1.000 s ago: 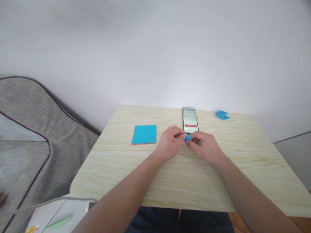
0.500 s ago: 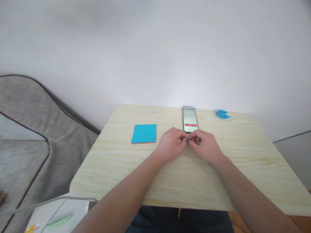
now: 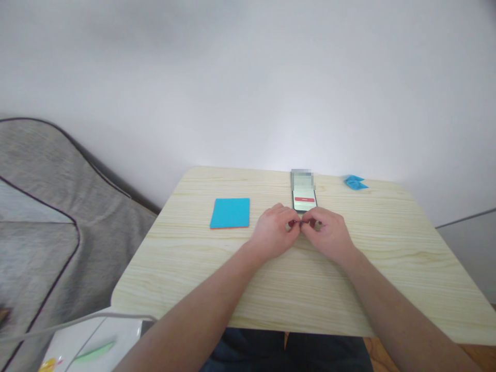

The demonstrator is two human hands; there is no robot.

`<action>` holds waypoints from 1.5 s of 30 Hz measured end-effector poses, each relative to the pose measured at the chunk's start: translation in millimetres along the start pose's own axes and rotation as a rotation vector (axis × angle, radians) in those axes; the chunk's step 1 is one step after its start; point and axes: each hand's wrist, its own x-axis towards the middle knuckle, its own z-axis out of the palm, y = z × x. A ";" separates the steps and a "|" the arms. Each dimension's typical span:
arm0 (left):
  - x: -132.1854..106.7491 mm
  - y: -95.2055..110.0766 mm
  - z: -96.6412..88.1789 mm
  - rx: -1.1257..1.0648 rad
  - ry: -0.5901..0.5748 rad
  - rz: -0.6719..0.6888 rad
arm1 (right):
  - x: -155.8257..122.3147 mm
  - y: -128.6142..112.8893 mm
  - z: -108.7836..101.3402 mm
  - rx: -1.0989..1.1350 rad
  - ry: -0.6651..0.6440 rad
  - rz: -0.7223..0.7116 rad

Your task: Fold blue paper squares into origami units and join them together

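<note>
My left hand (image 3: 275, 231) and my right hand (image 3: 327, 232) meet fingertip to fingertip over the middle of the table. Both are closed in a pinch on a small piece of blue paper (image 3: 301, 222), of which only a sliver shows between the fingers. Just beyond the fingertips lies a phone (image 3: 305, 201), its screen lit with a red button. Left of my left hand rests a square stack of blue paper (image 3: 230, 213), with a reddish edge underneath. A folded blue paper shape (image 3: 354, 182) with two points sits at the far right.
The pale wood-grain table (image 3: 186, 279) stands against a white wall (image 3: 248, 93). A grey fabric-covered piece (image 3: 104, 232) is at the left. Below it, at the near left, are a white box-like object (image 3: 112, 338) and a grey cable (image 3: 77, 324).
The fingertips have drawn slightly closer together, so less of the blue paper shows between them. Everything else on the table stays in place.
</note>
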 end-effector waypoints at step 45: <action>-1.0 1.2 -6.4 0.333 -0.113 -0.015 | 1.2 10.2 -3.6 -0.197 -0.119 -0.075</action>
